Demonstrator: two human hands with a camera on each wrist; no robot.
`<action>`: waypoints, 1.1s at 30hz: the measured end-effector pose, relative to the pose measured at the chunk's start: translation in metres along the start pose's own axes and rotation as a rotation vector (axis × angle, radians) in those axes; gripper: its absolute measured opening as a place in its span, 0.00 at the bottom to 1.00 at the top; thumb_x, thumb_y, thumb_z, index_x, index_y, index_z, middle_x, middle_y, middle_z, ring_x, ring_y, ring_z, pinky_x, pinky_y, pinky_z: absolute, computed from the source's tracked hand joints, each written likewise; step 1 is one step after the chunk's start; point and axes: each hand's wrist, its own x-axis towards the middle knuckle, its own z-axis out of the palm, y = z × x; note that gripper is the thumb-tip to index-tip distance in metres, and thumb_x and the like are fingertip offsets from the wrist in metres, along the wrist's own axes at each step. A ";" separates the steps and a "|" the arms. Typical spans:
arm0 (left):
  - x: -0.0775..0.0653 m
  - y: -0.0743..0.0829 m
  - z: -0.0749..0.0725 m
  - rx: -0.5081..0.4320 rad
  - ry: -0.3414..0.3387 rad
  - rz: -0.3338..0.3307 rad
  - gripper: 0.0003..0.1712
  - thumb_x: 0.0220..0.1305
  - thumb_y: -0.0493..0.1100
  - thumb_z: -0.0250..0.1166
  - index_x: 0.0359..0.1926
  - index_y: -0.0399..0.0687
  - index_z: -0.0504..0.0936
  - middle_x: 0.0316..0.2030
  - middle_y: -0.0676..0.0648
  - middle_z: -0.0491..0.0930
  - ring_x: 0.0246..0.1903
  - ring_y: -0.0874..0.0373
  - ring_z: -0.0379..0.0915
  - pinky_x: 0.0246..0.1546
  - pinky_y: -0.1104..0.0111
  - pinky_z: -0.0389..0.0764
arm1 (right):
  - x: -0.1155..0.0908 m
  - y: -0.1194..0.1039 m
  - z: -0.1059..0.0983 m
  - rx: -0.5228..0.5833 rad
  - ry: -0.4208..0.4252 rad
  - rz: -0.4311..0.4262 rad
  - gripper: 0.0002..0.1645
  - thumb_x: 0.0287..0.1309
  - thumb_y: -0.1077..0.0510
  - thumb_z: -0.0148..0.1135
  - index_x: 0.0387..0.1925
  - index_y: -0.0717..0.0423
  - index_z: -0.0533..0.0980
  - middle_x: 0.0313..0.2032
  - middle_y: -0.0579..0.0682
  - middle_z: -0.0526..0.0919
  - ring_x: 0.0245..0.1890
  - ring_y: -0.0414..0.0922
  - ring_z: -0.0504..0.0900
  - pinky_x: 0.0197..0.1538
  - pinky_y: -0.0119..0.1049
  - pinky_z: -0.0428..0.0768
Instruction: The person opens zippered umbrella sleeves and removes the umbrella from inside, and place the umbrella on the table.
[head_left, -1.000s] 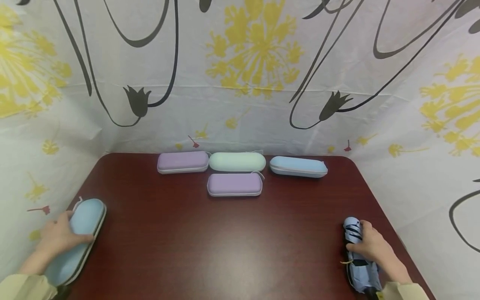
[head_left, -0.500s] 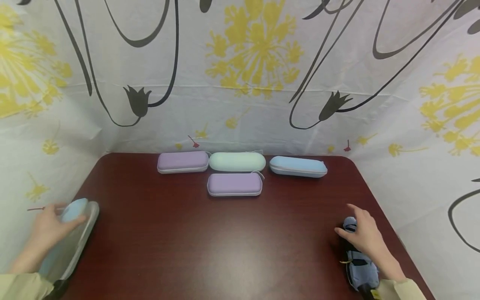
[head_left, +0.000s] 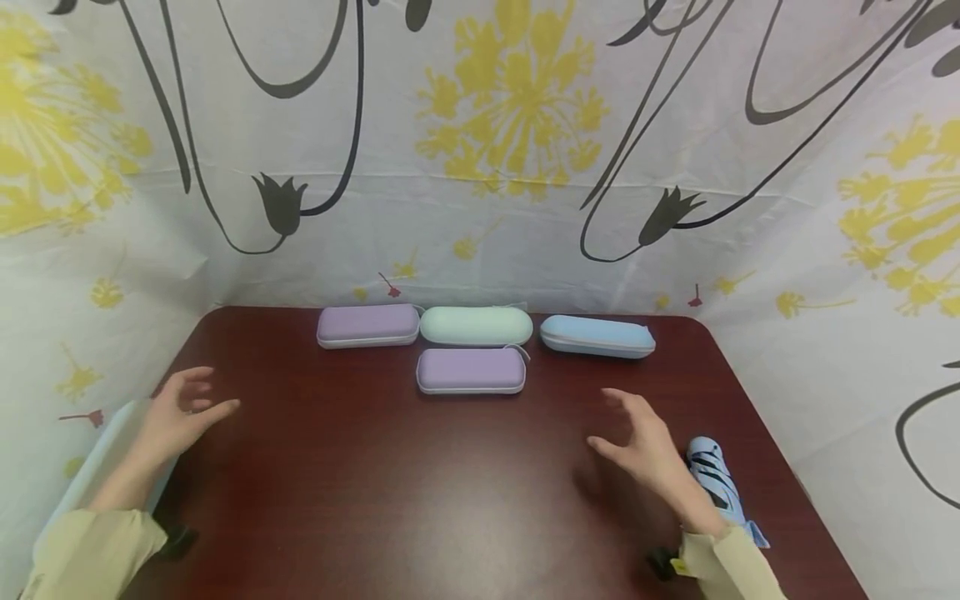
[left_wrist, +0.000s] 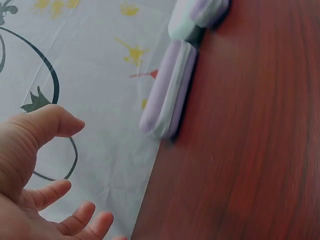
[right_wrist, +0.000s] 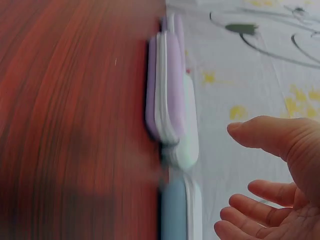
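Note:
In the head view my left hand (head_left: 168, 429) is raised, fingers loosely bent and holding nothing. Below and behind it a light blue zip case (head_left: 67, 500) lies along the table's left edge, partly covered by the arm. My right hand (head_left: 641, 442) hovers over the table with thumb and fingers apart, also holding nothing. Beside its wrist lies a pale blue rolled bundle with dark stripes (head_left: 712, 471), its near part hidden by the forearm. Ahead of both hands a lilac zip case (head_left: 471, 371) lies in front of a mint green case (head_left: 476, 326).
Along the back edge, a second lilac case (head_left: 367, 326) lies left of the mint one and a blue case (head_left: 597, 337) right of it. A flower-patterned white cloth (head_left: 487, 233) rises behind and beside the dark red-brown table (head_left: 420, 483).
My left hand has let go of the light blue case and moved up and right. My right hand has left the striped bundle and moved left. The cases at the back have stayed in place.

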 end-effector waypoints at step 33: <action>0.083 0.027 0.084 -0.572 -0.043 -0.176 0.37 0.63 0.45 0.60 0.68 0.45 0.54 0.63 0.36 0.58 0.45 0.67 0.66 0.47 0.65 0.76 | 0.115 -0.099 0.122 0.329 -0.064 -0.174 0.37 0.41 0.63 0.73 0.55 0.69 0.68 0.46 0.64 0.76 0.46 0.54 0.77 0.47 0.45 0.77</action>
